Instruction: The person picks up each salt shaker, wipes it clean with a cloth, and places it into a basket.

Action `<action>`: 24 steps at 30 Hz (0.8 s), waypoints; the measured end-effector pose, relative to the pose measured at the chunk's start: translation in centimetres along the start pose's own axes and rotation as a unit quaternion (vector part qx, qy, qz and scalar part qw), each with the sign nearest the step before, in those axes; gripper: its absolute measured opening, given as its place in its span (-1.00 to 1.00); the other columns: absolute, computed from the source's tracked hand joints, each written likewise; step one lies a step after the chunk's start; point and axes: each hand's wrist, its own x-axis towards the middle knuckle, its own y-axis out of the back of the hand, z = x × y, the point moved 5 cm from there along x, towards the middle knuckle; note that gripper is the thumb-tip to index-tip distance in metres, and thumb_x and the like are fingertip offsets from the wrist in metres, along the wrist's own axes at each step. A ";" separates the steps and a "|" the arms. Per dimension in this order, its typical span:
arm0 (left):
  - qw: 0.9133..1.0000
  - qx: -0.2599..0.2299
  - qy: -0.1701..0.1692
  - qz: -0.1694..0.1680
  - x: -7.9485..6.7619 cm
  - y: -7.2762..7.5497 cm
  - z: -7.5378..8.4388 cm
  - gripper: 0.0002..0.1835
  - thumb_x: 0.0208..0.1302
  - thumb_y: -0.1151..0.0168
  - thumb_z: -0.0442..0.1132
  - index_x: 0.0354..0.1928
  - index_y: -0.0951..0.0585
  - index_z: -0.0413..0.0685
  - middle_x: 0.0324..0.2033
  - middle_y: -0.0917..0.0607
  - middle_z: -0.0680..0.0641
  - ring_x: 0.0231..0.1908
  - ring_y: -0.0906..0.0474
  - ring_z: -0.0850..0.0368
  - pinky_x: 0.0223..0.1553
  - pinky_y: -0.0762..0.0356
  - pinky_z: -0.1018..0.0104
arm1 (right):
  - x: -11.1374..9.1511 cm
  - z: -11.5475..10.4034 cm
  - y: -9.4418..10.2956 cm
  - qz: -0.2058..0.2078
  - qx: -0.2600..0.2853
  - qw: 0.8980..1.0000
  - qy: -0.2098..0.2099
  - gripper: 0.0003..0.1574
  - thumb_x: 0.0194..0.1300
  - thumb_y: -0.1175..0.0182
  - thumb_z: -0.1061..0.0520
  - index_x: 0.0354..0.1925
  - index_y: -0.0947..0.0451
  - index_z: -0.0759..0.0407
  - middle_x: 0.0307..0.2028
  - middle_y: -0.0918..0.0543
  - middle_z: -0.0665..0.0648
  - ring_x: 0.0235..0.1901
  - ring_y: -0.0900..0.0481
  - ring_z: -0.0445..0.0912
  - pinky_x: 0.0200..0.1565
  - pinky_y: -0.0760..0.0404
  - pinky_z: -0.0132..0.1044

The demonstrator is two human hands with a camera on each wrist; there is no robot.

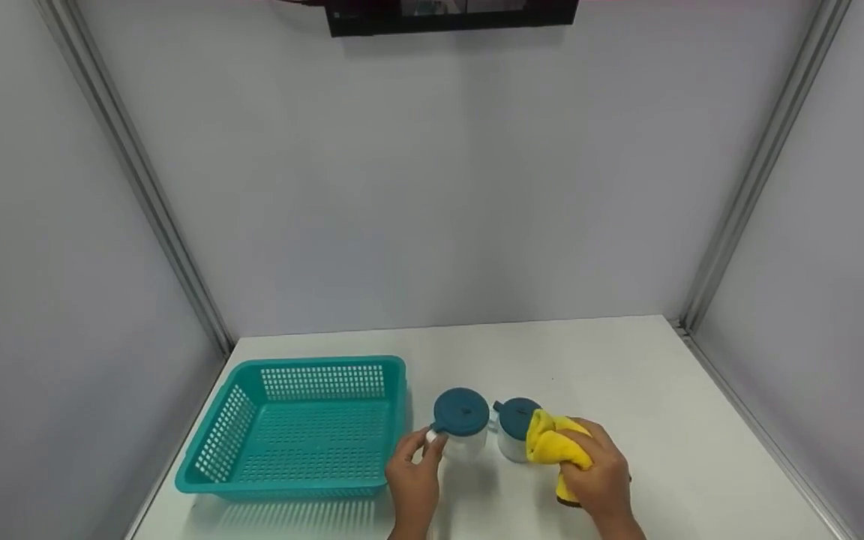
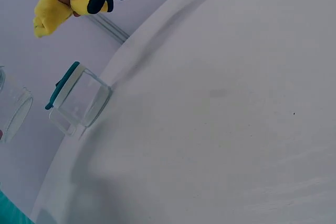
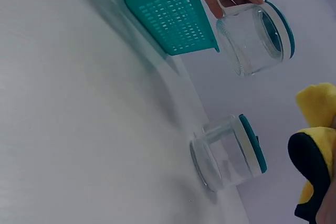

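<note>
A clear glass jar (image 3: 247,40) with a blue-green lid is lifted off the table. My left hand (image 1: 415,472) grips it by its white side handle. A second, similar lidded jar (image 3: 220,153) stands upright on the table, to the right of the lifted one. My right hand (image 1: 598,469) holds a bunched yellow cloth (image 1: 552,442) with a dark edge. In the head view that cloth overlaps the standing jar's right side; the left wrist view shows it apart from that jar (image 2: 81,98), above it.
On the left of the white table (image 1: 672,420) sits a teal plastic basket (image 1: 394,420) with perforated sides, nothing in it. Grey panels surround the table on the left, back and right. A dark screen (image 1: 451,22) hangs on the back wall.
</note>
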 end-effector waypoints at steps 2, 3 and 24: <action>1.000 -0.014 0.004 -0.001 0.1 0.1 0.2 -0.77 0.13 -0.47 -0.17 -0.18 -0.75 -0.07 -0.30 -0.67 -0.02 -0.22 -0.60 0.13 -0.32 -0.68 0.38 | 0.0 -0.7 -0.3 -0.010 -0.004 1.000 0.023 -0.52 -0.22 -0.38 0.44 -0.23 -0.74 0.15 -0.09 -0.69 0.04 -0.21 -0.62 -0.14 0.04 -0.36 -0.76; 1.000 -0.021 0.008 -0.002 0.2 0.1 0.3 -0.76 0.13 -0.46 -0.16 -0.17 -0.75 -0.08 -0.28 -0.67 -0.04 -0.20 -0.61 0.11 -0.32 -0.69 0.38 | 0.0 -1.0 -0.4 -0.014 -0.004 0.999 0.030 -0.53 -0.23 -0.40 0.42 -0.23 -0.74 0.15 -0.08 -0.69 0.03 -0.21 -0.62 -0.15 0.04 -0.37 -0.75; 0.998 -0.069 0.002 -0.012 0.9 1.3 2.4 -0.77 0.17 -0.44 -0.19 -0.14 -0.73 -0.07 -0.22 -0.67 -0.11 -0.06 -0.65 0.02 -0.23 -0.70 0.31 | 0.5 -4.3 -2.5 0.024 -0.032 0.997 0.059 -0.62 -0.08 -0.59 0.13 -0.23 -0.72 0.14 -0.37 -0.69 -0.07 -0.46 -0.54 -0.28 -0.16 -0.51 -0.71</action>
